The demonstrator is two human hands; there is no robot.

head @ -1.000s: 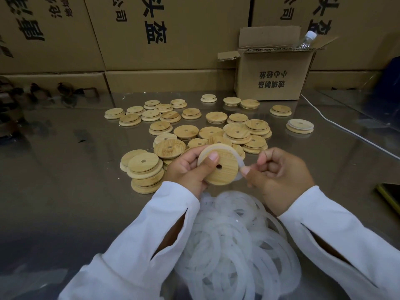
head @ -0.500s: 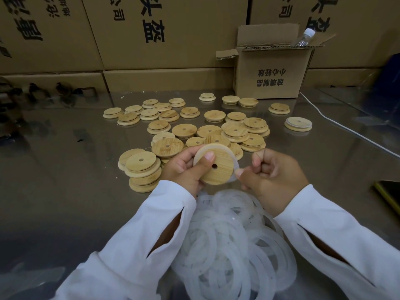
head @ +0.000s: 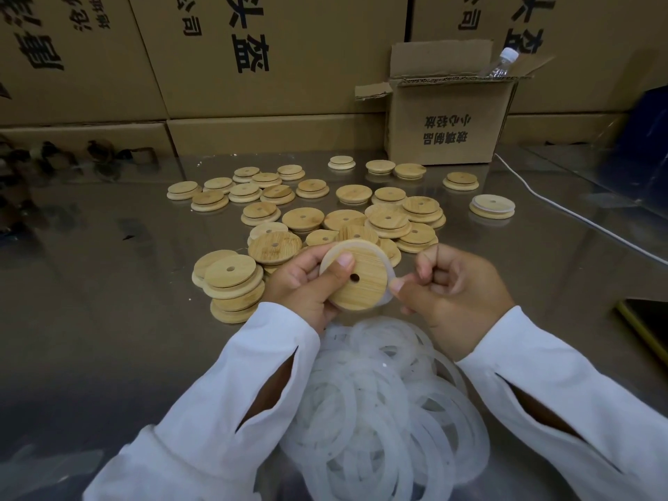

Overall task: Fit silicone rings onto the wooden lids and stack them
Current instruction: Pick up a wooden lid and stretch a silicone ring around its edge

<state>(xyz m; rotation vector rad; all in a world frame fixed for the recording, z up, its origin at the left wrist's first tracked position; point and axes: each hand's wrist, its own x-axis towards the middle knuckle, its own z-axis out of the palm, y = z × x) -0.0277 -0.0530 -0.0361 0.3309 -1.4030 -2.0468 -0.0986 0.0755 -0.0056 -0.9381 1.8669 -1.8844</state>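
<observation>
stack of lids (head: 231, 283): on the table (head: 108, 301) at the left, beside the left hand (head: 300, 287)
left hand: fingers curled round the wooden lid (head: 361, 289), thumb on its face
wooden lid: held up over the table, tilted
pile of rings (head: 379, 410): on the table under both hands
silicone ring (head: 388, 263): partly round the lid's rim, sticking out on the right
right hand (head: 452, 294): thumb and finger pinch the ring at the lid's right edge
what could go wrong: the stretchy ring may snap off the rim if the pinch lets go too soon, or sit twisted if pulled unevenly, and then the lid would not stack flat
</observation>
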